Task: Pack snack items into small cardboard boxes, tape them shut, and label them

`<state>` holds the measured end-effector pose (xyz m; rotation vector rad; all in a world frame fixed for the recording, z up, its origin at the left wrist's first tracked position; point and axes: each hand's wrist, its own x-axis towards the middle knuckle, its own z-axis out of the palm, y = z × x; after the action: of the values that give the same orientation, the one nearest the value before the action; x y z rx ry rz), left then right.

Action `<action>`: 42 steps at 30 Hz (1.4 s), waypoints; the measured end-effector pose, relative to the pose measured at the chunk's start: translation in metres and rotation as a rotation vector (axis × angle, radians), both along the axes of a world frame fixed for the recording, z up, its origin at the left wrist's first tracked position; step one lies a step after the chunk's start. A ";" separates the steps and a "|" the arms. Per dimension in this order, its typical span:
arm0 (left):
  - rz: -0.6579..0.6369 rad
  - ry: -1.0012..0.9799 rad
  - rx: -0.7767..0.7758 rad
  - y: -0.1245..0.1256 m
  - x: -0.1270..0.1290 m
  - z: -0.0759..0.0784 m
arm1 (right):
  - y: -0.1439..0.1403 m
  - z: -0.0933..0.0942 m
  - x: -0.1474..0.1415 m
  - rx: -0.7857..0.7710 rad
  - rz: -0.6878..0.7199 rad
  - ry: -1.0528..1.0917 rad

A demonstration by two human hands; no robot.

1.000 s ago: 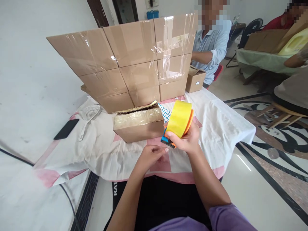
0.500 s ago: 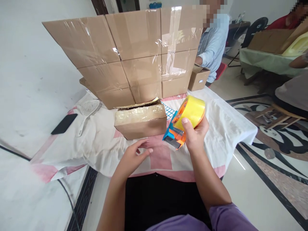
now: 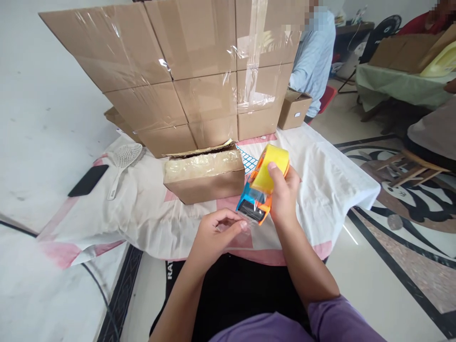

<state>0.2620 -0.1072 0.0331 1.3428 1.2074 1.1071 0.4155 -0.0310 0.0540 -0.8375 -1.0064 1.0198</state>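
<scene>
Orange-and-blue tape dispenser [image 3: 257,199] carrying a yellow tape roll [image 3: 271,169], held above the near part of the table [image 3: 320,190], just right of a small cardboard box [image 3: 204,178]. Long axis tilted: roll end up and away, black cutter mouth down and toward the wearer, aimed at the left hand. Right hand [image 3: 283,194] closed round the dispenser from the right, thumb pressed on the roll's yellow face. Left hand [image 3: 213,235] just below the mouth, fingers curled, thumb and forefinger pinched together at a clear strip of tape; hard to tell how firmly the strip is gripped.

Small box lying lengthwise left to right on the cloth, top glossy with clear tape, back flap edge ragged. Behind it, touching or nearly so, a stacked wall of taped cartons [image 3: 199,71]. Blue grid-printed sheet [image 3: 249,161] showing between box and dispenser.

Table draped in a white cloth with pink patches. At its left end, a white slotted spoon [image 3: 121,164] beside a black phone [image 3: 88,180]. Farther back, a smaller open box [image 3: 294,109] in front of a seated person in a light blue shirt [image 3: 313,57]. Marble floor with dark inlay to the right; second table under green cloth [image 3: 399,88] beyond.
</scene>
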 end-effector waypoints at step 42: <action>0.152 0.152 0.290 -0.003 0.012 -0.005 | 0.000 0.001 -0.004 -0.213 0.151 0.289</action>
<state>0.2736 -0.1101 0.0281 1.5988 1.3131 1.3475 0.4117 -0.0313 0.0548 -0.7675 -0.7300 1.3529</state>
